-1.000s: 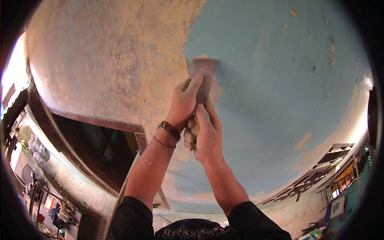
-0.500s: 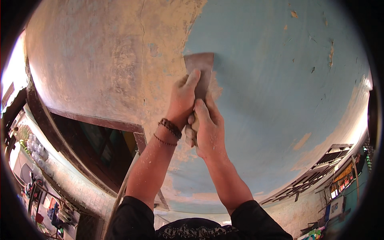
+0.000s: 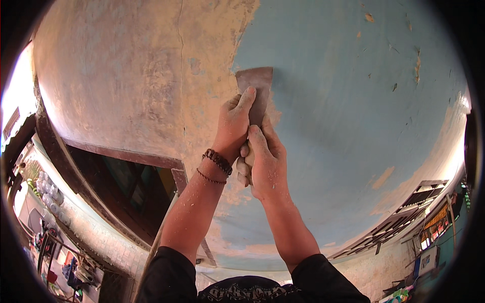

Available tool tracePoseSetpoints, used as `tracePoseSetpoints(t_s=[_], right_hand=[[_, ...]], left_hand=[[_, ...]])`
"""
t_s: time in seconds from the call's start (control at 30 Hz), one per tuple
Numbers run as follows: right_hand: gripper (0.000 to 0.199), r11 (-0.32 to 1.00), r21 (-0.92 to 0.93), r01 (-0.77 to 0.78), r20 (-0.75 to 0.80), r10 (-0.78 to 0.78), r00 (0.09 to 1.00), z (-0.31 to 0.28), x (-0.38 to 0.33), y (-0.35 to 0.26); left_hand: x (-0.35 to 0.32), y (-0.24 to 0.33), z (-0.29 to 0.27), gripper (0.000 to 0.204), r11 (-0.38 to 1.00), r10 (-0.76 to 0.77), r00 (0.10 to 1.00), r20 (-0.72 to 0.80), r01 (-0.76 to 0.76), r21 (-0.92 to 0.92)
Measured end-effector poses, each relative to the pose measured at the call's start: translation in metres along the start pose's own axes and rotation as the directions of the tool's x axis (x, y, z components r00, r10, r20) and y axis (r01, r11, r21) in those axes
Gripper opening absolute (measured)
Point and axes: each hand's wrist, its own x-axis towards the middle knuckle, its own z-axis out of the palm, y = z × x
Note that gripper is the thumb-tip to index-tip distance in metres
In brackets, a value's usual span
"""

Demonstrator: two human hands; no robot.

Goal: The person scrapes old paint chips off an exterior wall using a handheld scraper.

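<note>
Scraper (image 3: 261,85) – in 2 hands (image 3: 269,164) – at blue paint (image 3: 333,111)

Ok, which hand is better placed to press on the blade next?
Probably your left hand: its thumb lies along the blade, while your right hand grips lower down.

Daylight pours in from the left, burning the opening (image 3: 19,86) there to pure white! Over on the right, glare flares along the wall's (image 3: 343,116) edge. A broad, soft shadow spreads right of the scraper (image 3: 255,78), itself looking crisp. The recess (image 3: 134,184) at left sits in gloom, fisheye bowing its frame (image 3: 126,153), and black swallows the corners.
</note>
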Motion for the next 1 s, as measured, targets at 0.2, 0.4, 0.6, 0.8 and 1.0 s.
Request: tracePoseSetpoints(t_s=[0.2, 0.4, 0.6, 0.8, 1.0], right_hand=[[0.046, 0.996, -0.088, 0.024, -0.027, -0.026, 0.999, -0.002, -0.003, 0.000], [0.046, 0.994, -0.103, -0.024, -0.008, 0.024, 1.000, -0.011, -0.001, -0.008], [0.045, 0.994, -0.079, -0.078, -0.032, 0.076, 0.997, -0.013, -0.002, -0.012], [0.044, 0.989, -0.135, -0.063, 0.009, 0.064, 0.998, -0.018, 0.007, -0.031], [0.045, 0.963, -0.268, -0.042, -0.032, 0.035, 0.999, -0.016, 0.003, -0.032]], left_hand=[[-0.002, -0.007, 0.001, 0.032, 0.998, -0.023, 0.997, -0.069, 0.019, -0.055], [-0.003, -0.009, 0.009, 0.033, 0.999, 0.023, 0.997, -0.074, -0.026, -0.033], [-0.003, -0.011, 0.015, 0.034, 0.996, 0.065, 0.992, -0.111, -0.071, -0.052], [0.013, -0.017, 0.020, 0.036, 0.988, 0.114, 0.988, -0.108, -0.124, -0.092], [0.016, -0.026, 0.015, 0.030, 0.992, 0.086, 0.991, -0.102, -0.095, -0.085]])
